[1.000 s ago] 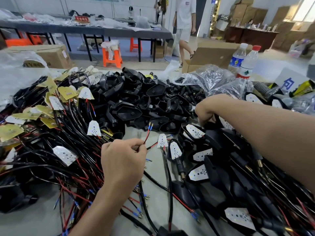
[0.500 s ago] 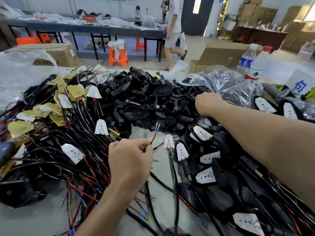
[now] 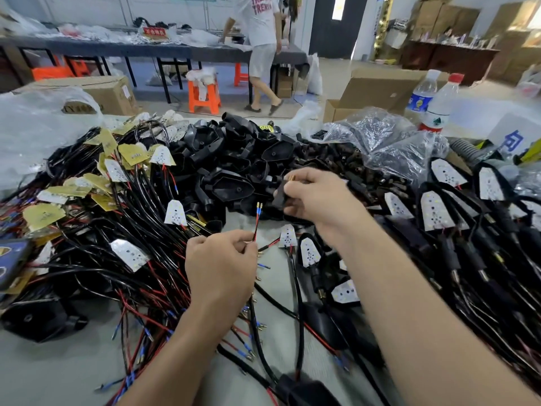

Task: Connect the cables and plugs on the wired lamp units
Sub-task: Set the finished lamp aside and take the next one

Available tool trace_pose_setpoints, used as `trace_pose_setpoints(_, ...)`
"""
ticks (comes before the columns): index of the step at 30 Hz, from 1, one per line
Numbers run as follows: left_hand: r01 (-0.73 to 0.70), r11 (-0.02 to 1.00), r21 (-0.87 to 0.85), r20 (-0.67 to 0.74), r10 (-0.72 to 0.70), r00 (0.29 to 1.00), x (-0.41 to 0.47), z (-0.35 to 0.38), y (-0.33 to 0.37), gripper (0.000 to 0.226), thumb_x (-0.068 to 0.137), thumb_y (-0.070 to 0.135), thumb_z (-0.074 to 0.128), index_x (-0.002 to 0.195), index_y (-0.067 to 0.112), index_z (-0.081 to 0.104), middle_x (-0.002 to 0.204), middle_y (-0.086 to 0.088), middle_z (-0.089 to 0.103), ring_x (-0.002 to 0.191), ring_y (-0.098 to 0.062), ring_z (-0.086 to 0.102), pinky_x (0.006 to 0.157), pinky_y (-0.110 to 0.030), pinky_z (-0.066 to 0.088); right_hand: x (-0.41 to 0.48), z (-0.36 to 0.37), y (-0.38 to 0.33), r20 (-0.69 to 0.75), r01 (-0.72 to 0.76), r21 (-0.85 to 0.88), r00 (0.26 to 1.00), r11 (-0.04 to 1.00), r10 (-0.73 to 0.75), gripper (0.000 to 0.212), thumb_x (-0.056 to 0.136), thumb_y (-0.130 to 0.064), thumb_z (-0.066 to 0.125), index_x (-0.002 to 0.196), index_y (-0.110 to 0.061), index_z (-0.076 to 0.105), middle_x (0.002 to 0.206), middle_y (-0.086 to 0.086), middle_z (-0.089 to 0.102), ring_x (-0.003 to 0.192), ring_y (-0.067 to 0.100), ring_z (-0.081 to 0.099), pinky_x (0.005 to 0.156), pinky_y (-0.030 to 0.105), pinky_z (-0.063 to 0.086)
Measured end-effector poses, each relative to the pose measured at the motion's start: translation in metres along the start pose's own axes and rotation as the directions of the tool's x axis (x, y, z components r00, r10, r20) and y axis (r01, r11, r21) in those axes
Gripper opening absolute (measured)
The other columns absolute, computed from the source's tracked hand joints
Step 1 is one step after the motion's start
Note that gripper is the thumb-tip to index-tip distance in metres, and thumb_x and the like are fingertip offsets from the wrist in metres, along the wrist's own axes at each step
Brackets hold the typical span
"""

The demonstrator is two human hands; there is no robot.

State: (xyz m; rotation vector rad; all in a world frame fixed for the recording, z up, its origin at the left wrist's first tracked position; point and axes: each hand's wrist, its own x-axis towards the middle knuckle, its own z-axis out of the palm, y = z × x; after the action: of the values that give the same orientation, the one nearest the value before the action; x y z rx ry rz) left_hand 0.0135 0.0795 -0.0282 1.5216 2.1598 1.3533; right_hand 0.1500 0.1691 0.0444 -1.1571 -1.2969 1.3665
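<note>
Black plug (image 3: 280, 192): my right hand (image 3: 319, 200) covers most of it; I see only a dark body and a brass tip.
Wire pair (image 3: 256, 227): lower run vanishes in the grip of my left hand (image 3: 219, 259).
Right forearm (image 3: 424, 303): blurred, cut off at the lower right edge.
Lamp units (image 3: 483, 282): smeared beyond that forearm; I can't read detail.
Person (image 3: 260, 39): head cropped at the top.

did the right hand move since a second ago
Yes. The right hand has drawn back from the heap of small black plugs toward the person, and now grips one black plug beside the wires in the left hand.
</note>
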Motion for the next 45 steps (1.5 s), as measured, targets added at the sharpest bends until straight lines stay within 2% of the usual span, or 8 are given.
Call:
trace_pose_setpoints(8, -0.129, 0.981, 0.144, -0.051, 0.137, 0.989, 0.000, 0.000, -0.003, 0.007, 0.086, 0.027, 0.078, 0.090, 0.033, 0.079, 0.078, 0.019, 0.075, 0.072, -0.006, 0.061, 0.092, -0.021, 0.019, -0.024, 0.012, 0.050, -0.091, -0.008, 0.445, 0.994, 0.895, 0.054, 0.018, 0.100, 0.005, 0.052, 0.093, -0.008, 0.060, 0.077, 0.007, 0.065, 0.069, 0.020, 0.063, 0.067, 0.030, 0.061)
trace_pose_setpoints(15, -0.134, 0.986, 0.102, -0.127, 0.147, 0.981, -0.005, -0.003, -0.001, 0.032, 0.084, 0.010, 0.074, 0.100, 0.036, 0.083, 0.066, 0.012, 0.073, 0.080, 0.006, 0.045, 0.085, -0.023, 0.026, -0.022, 0.008, 0.053, -0.073, -0.027, 0.598, 0.994, 0.801, 0.087, 0.012, 0.104, 0.000, 0.050, 0.098, -0.006, 0.058, 0.086, 0.015, 0.070, 0.075, 0.027, 0.073, 0.066, 0.029, 0.061)
trace_pose_setpoints(19, -0.169, 0.977, 0.131, -0.113, 0.184, 0.976, -0.006, -0.002, -0.002, 0.031, 0.085, 0.021, 0.061, 0.097, 0.039, 0.083, 0.064, 0.013, 0.072, 0.075, -0.010, 0.030, 0.081, -0.024, 0.026, -0.023, 0.006, 0.053, -0.065, -0.013, 0.590, 0.996, 0.807, 0.064, 0.012, 0.103, 0.000, 0.050, 0.099, -0.006, 0.059, 0.090, 0.017, 0.070, 0.075, 0.026, 0.073, 0.068, 0.030, 0.061)
trace_pose_setpoints(23, -0.195, 0.976, 0.093, -0.085, 0.203, 0.976, -0.006, -0.003, -0.004, 0.032, 0.086, 0.016, 0.066, 0.096, 0.041, 0.083, 0.069, 0.017, 0.072, 0.084, 0.000, 0.041, 0.083, -0.022, 0.025, -0.024, 0.006, 0.053, -0.100, 0.010, 0.560, 0.993, 0.829, 0.056, 0.014, 0.103, 0.002, 0.050, 0.099, -0.008, 0.059, 0.086, 0.014, 0.072, 0.077, 0.028, 0.072, 0.068, 0.031, 0.062)
trace_pose_setpoints(29, -0.157, 0.984, 0.087, -0.052, 0.162, 0.985, -0.004, -0.005, -0.007, 0.030, 0.089, 0.016, 0.071, 0.097, 0.043, 0.082, 0.072, 0.021, 0.069, 0.088, -0.022, 0.055, 0.095, -0.002, 0.018, -0.027, 0.004, 0.054, -0.066, 0.006, 0.496, 0.997, 0.869, 0.031, 0.018, 0.100, 0.004, 0.052, 0.097, -0.011, 0.061, 0.092, 0.016, 0.069, 0.079, 0.026, 0.070, 0.070, 0.030, 0.061)
trace_pose_setpoints(34, -0.173, 0.983, 0.054, -0.025, 0.174, 0.984, -0.003, -0.009, -0.006, 0.025, 0.091, 0.019, 0.069, 0.098, 0.037, 0.083, 0.053, 0.016, 0.060, 0.071, -0.016, 0.056, 0.096, -0.015, 0.026, -0.032, 0.001, 0.053, -0.005, -0.025, 0.394, 1.000, 0.919, 0.029, 0.020, 0.100, 0.004, 0.052, 0.095, -0.012, 0.063, 0.089, 0.013, 0.071, 0.080, 0.025, 0.072, 0.075, 0.035, 0.063)
trace_pose_setpoints(40, -0.151, 0.985, -0.084, 0.053, 0.156, 0.986, -0.007, -0.013, 0.002, 0.034, 0.087, 0.023, 0.079, 0.119, 0.036, 0.077, 0.068, 0.043, 0.061, 0.092, -0.019, 0.069, 0.096, -0.039, 0.051, -0.038, 0.013, 0.056, 0.106, -0.035, 0.277, 0.994, 0.960, 0.005, 0.020, 0.097, 0.007, 0.054, 0.100, -0.010, 0.063, 0.092, 0.017, 0.070, 0.078, 0.021, 0.069, 0.074, 0.030, 0.062)
trace_pose_setpoints(45, -0.165, 0.986, 0.028, 0.013, 0.164, 0.986, -0.004, -0.014, -0.002, 0.028, 0.080, 0.046, 0.083, 0.107, 0.043, 0.078, 0.101, 0.029, 0.069, 0.105, 0.016, 0.048, 0.095, -0.025, 0.030, -0.038, 0.008, 0.052, 0.044, -0.023, 0.455, 0.999, 0.890, 0.003, 0.019, 0.100, 0.007, 0.053, 0.100, -0.009, 0.063, 0.095, 0.016, 0.073, 0.085, 0.022, 0.073, 0.083, 0.034, 0.063)
